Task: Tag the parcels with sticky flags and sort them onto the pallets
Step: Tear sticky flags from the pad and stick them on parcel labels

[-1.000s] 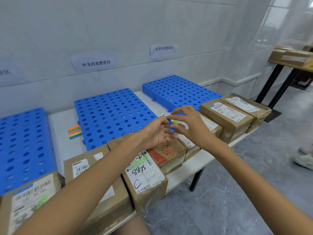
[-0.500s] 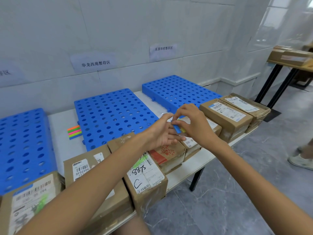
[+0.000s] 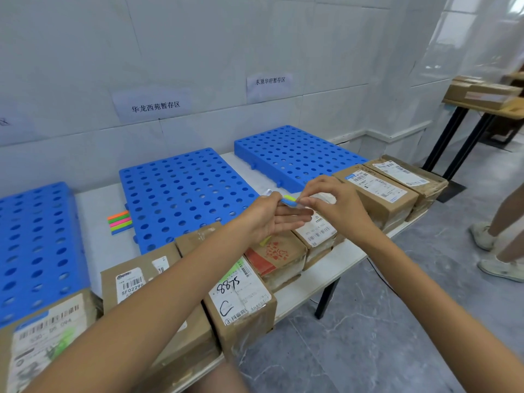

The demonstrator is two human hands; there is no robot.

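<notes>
Both hands meet above the row of brown parcels along the table's front edge. My left hand [image 3: 269, 217] holds a small pad of sticky flags [image 3: 289, 200], blue and yellow-green, between thumb and fingers. My right hand [image 3: 329, 202] pinches the end of the flags at its fingertips. Below them lie a parcel with a white label [image 3: 317, 234] and one with red print [image 3: 275, 256]. The parcel marked 8875 [image 3: 241, 296] bears a green flag. Three blue perforated pallets [image 3: 181, 191] lie behind, the right one [image 3: 295, 154] and left one [image 3: 34, 245] included.
A second strip of coloured flags [image 3: 120, 222] lies on the white table between the left and middle pallets. Paper signs [image 3: 155, 105] hang on the tiled wall. Another person's legs [image 3: 504, 236] stand at right, beside a further table with boxes [image 3: 482, 92].
Both hands have shifted slightly up and to the right, still working the flag pad between them; my right fingertips now pinch the flags' end.
</notes>
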